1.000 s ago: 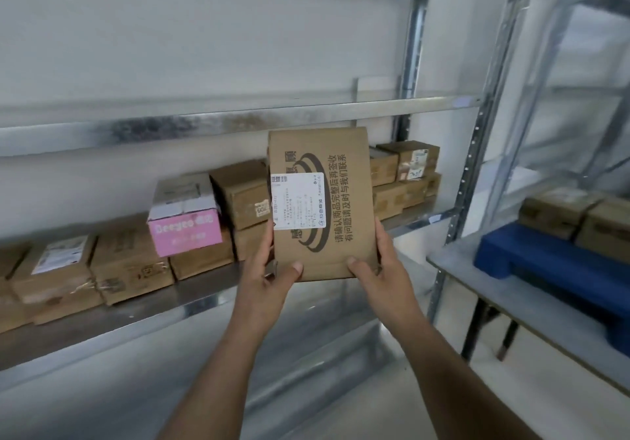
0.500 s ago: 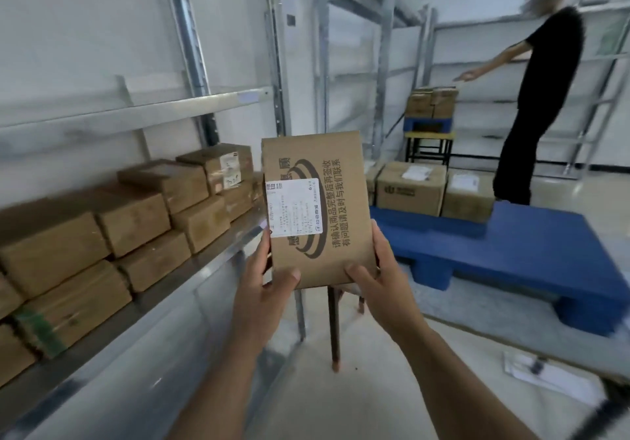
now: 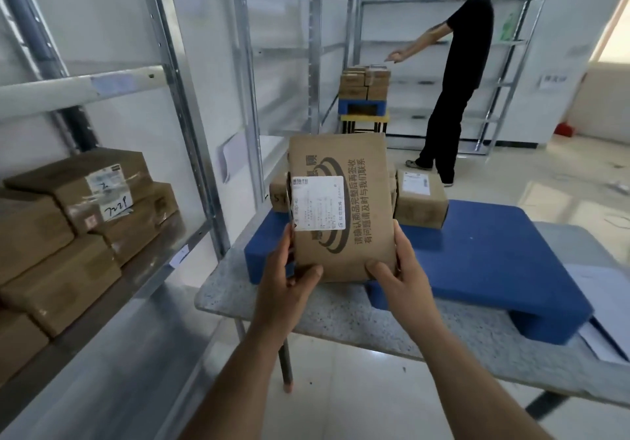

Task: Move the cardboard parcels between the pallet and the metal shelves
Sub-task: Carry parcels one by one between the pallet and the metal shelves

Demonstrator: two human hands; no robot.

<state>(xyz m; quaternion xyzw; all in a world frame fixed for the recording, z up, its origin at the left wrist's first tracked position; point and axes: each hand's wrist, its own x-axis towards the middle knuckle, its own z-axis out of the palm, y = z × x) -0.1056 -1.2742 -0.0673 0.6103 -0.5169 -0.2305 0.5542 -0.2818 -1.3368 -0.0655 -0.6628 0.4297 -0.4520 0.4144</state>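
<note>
I hold a flat cardboard parcel [image 3: 342, 197] with a white label upright in front of me, over the near left end of the blue pallet [image 3: 477, 255]. My left hand [image 3: 289, 281] grips its lower left corner and my right hand [image 3: 400, 274] grips its lower right corner. Behind it two parcels stand on the pallet, one at the right [image 3: 421, 197], one at the left [image 3: 279, 192] mostly hidden. Stacked parcels [image 3: 78, 221] fill the metal shelf [image 3: 143, 269] at the left.
The pallet lies on a speckled grey table [image 3: 341, 317] with papers [image 3: 603, 306] at its right end. A person in black [image 3: 456, 78] stands at far shelves [image 3: 422, 64] beside another blue pallet of parcels [image 3: 364, 95]. White tiled floor lies below and to the right.
My view has swung right from the shelf to the table and pallet. The parcel stays gripped in both hands and now sits over the pallet's near end.
</note>
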